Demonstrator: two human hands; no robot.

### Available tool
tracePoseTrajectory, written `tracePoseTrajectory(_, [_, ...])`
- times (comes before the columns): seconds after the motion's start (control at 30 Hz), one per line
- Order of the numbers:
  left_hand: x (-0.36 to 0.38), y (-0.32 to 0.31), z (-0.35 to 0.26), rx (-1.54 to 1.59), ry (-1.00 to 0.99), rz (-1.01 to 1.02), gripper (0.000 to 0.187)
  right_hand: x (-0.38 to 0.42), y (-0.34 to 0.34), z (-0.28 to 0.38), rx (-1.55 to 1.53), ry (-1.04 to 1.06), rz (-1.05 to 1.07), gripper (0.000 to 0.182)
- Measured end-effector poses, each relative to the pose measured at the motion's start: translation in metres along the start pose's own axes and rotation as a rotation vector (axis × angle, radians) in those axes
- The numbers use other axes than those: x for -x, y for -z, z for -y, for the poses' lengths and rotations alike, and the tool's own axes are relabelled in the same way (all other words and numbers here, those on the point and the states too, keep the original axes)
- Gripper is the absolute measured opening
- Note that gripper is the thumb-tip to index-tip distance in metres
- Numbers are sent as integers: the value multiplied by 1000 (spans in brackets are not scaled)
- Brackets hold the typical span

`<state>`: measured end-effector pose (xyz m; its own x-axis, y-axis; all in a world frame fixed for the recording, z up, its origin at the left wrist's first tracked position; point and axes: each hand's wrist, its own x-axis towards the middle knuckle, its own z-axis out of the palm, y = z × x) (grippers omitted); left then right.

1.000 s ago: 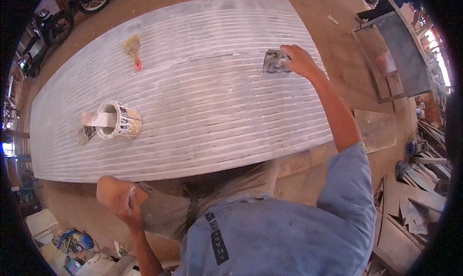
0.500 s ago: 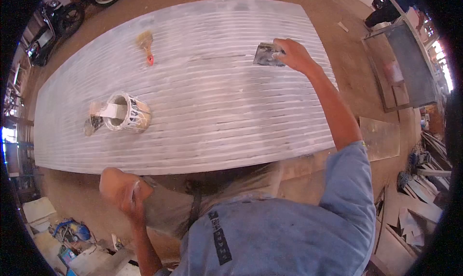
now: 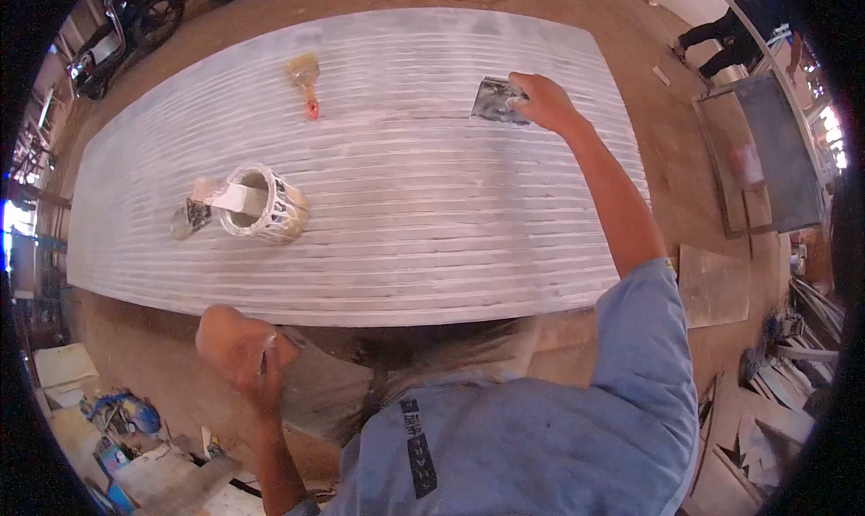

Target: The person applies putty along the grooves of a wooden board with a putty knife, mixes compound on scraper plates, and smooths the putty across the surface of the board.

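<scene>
My right hand [image 3: 539, 100] is closed on a dark, putty-smeared scraper [image 3: 498, 101], its blade against the ribbed, whitish panel [image 3: 423, 210] towards the far right. Low on the left, near the panel's front edge, my left hand [image 3: 259, 372] has whitish smears and seems closed on a tan, rounded piece [image 3: 225, 334]; what that is I cannot make out. A white-smeared bucket [image 3: 286, 211] stands on the left half of the panel, a pale flat tool [image 3: 240, 198] across its mouth. Beside it lies another smeared scraper [image 3: 191, 217]. Farther back rests a paintbrush [image 3: 305, 76] with a red-tipped handle.
A motorcycle [image 3: 117, 43] stands at the back left. A dark framed panel [image 3: 779, 155] leans at the right, with a person's legs [image 3: 721, 43] behind it. Scrap sheets [image 3: 761, 435] lie at lower right, and a blue machine [image 3: 131, 414] sits at lower left.
The view has shifted slightly, so the bucket and brush appear farther right. My right hand stays on the scraper at nearly the same spot in view. More of the other person shows.
</scene>
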<state>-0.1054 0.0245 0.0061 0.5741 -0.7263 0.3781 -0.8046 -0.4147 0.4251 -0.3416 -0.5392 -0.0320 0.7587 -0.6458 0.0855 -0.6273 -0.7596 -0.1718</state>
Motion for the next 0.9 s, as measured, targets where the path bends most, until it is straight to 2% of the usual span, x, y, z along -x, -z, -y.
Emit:
tracePoseTrajectory(0.07, [0,-1,2,7,-7,-5,8,-5,-8,0,-21,91,-126,43])
tracePoseTrajectory(0.2, [-3,-1,0,8,-15,0,8,-10,-14,12,-31,49,-2,49])
tracePoseTrajectory(0.27, [-5,1,1,-57,-49,34,8,-15,-21,10,-4,155,-195,41])
tracePoseTrajectory(0.3, [-3,1,1,-57,-42,35,8,-15,-13,17,-4,160,-190,41])
tracePoseTrajectory(0.37, [1,1,0,-34,2,14,8,-20,9,40,-31,37,-4,41])
tracePoseTrajectory(0.47, [5,-4,13,-31,-18,7,6,-20,-13,50,0,144,-56,41])
tracePoseTrajectory(0.57, [24,-20,41,-5,2,-71,5,-32,-14,50,-24,83,-4,50])
tracePoseTrajectory(0.6, [18,-15,33,-8,6,-73,5,-36,-15,53,-25,88,-3,50])
tracePoseTrajectory(0.67, [3,-6,13,-73,-38,-64,6,-45,-17,57,-82,163,-165,43])
tracePoseTrajectory(0.8, [0,-3,18,-36,-79,5,8,-61,-33,75,7,149,-107,42])
tracePoseTrajectory(0.9, [6,-9,29,-178,-140,-84,8,-74,-26,80,4,132,-93,41])
